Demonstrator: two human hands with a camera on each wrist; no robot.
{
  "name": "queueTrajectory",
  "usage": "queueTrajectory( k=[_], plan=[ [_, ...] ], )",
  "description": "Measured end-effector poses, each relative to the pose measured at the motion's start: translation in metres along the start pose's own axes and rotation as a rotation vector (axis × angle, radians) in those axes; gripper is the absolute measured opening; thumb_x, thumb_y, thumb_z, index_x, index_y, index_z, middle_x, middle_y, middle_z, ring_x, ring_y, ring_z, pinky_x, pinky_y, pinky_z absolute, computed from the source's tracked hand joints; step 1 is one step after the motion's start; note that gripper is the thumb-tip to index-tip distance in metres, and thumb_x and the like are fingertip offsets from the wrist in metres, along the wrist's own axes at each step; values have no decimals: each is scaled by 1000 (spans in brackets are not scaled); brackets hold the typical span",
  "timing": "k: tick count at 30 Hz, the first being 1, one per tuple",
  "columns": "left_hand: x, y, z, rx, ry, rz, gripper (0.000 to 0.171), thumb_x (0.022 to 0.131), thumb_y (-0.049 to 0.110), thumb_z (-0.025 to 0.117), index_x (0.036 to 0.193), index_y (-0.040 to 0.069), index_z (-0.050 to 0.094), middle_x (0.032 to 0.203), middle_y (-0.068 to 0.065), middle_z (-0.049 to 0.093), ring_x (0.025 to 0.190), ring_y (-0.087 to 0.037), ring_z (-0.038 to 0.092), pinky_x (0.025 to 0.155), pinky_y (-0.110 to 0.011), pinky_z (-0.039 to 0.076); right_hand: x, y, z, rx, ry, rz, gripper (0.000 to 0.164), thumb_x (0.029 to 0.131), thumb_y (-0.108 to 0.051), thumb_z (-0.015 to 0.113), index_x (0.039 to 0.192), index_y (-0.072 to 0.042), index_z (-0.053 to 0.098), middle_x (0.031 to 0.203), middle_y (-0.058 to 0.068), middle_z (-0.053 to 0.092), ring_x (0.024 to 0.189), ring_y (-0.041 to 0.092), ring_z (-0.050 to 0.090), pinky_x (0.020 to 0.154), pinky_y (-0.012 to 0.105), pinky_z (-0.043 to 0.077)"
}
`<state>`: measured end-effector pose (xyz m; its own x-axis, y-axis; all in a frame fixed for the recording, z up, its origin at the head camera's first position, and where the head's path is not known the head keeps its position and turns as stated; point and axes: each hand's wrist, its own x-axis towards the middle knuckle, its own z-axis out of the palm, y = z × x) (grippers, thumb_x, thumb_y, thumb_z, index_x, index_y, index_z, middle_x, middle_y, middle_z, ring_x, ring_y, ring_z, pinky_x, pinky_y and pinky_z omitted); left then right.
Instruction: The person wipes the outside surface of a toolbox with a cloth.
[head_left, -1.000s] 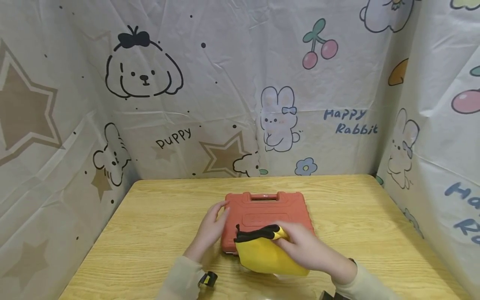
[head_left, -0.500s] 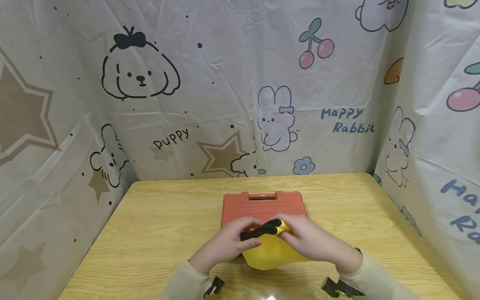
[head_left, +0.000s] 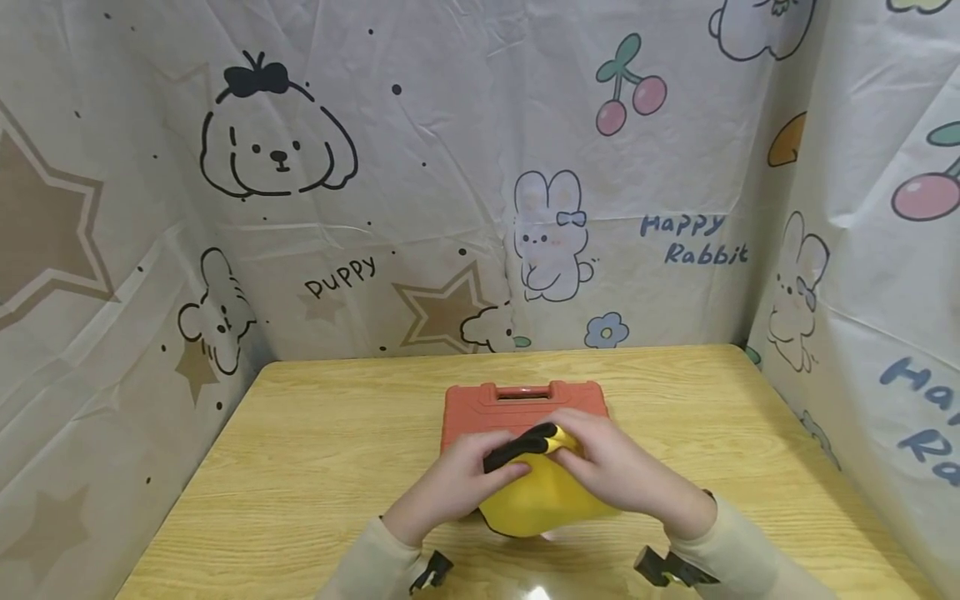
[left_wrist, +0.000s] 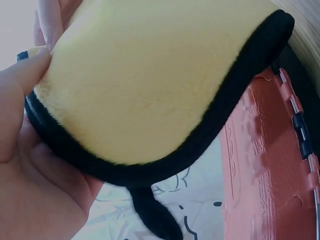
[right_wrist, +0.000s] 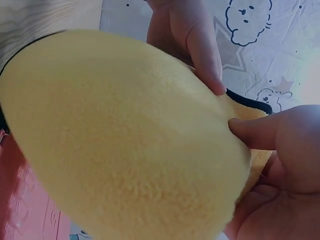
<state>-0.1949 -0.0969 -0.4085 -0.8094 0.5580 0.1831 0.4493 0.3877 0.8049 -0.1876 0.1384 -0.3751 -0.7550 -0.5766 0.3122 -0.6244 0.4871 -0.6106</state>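
A yellow plush cleaning cloth (head_left: 551,500) with black edging hangs folded over the near part of a red plastic case (head_left: 468,408). My left hand (head_left: 465,473) pinches the cloth's black-edged left side, thumb on the near face. At the upper right fold, my right hand (head_left: 615,467) grips the cloth between thumb and fingers. A black loop (left_wrist: 155,215) dangles from the edging in the left wrist view. The right wrist view has the fuzzy yellow face bulging toward the camera, both thumbs close together at its border. The cloth and hands hide the case's near half.
The case lies on a wood-grain table (head_left: 337,442), its carry handle (head_left: 523,390) toward the back. Printed white fabric (head_left: 420,167) screens the back and both sides. A black wrist mount (head_left: 433,572) sits on the left sleeve.
My left hand has left the case's left edge, moved right and taken hold of the cloth's edge. The right hand keeps its grip, and the cloth's top edge is slightly higher.
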Motion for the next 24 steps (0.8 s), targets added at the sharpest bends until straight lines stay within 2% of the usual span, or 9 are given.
queueTrajectory(
  k=[5,9,13,17,20,24],
  plan=[
    [0,2,-1,15,34,26,13,100,22,69,109,13,73,90,3,69,71,-4,50,65,-20,42,-1,2,0,42,34,-3,26,98,-4,66,114,-24,71,114,-9,72,104,9,66,92,34,57],
    [0,3,-1,32,55,35,18,101,22,68,114,12,74,105,-2,75,82,-7,58,73,-22,48,-1,5,1,58,64,2,22,98,-7,69,114,-22,72,110,-8,72,94,7,62,83,28,55],
    [-2,3,-2,27,82,40,16,100,21,68,114,13,73,107,0,75,86,-9,60,78,-24,51,-2,7,-2,66,79,42,18,98,-13,71,114,-21,72,108,-9,72,89,7,58,79,26,51],
    [-5,1,-4,-4,105,26,15,100,20,69,113,13,73,107,-2,74,86,-9,59,79,-24,51,-4,10,-5,107,62,82,15,100,-19,69,115,-19,72,107,-7,72,91,8,60,81,26,54],
    [-9,-3,-7,-64,107,-3,20,101,20,67,118,10,72,109,-7,73,86,-9,61,78,-24,53,-5,15,-5,151,47,110,15,102,-23,66,115,-18,71,107,-4,71,92,8,63,81,26,56],
    [-13,-8,-15,-127,141,-45,23,103,22,65,119,6,70,101,-11,70,80,-9,62,71,-24,53,-6,26,-6,193,76,154,19,106,-24,60,118,-16,71,111,0,72,97,11,66,85,26,58]
  ],
)
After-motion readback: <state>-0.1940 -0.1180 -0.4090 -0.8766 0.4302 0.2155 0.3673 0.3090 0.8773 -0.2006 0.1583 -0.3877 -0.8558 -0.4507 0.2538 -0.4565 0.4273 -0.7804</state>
